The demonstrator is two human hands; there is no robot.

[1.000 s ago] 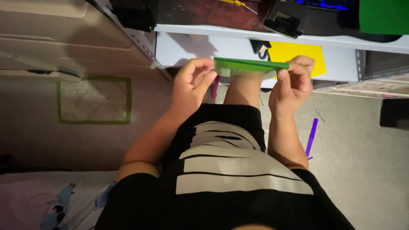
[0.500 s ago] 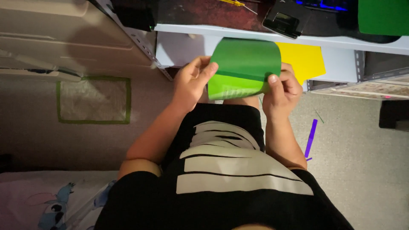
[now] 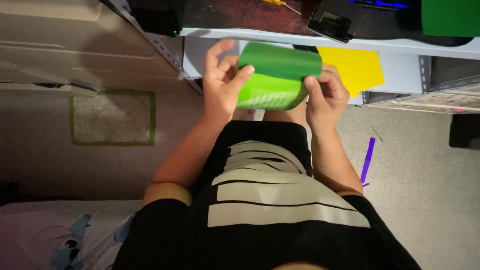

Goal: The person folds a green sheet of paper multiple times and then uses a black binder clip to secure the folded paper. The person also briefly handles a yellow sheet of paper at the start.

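Black shirt with pale horizontal bands, worn by the person, fills the lower centre of the frame, seen from above.

Grey speckled floor, right half of the frame and lower right.

Beige cabinet or drawer front, upper left of the frame.

Dark desk top with a pale front edge, running across the top of the frame from centre to right.

Patterned fabric with a blue cartoon figure, lower left corner.

Pale rectangle outlined in green tape on the floor, left of centre.

Green paper sheet, upper centre, curled into a loose roll, darker on the upper face and brighter on the lower; held between both hands just under the desk edge, above the lap.

Yellow paper sheet, upper right of centre, partly behind the right hand, below the desk edge.

Left hand, upper centre: thumb pressed on the left end of the green sheet, fingers behind it, loosely spread at the tips.

Right hand, just right of the green sheet: thumb pinching its right end against curled fingers.

Black flat device on the desk, top centre-right.

Purple strip lying on the floor, right of the right forearm.
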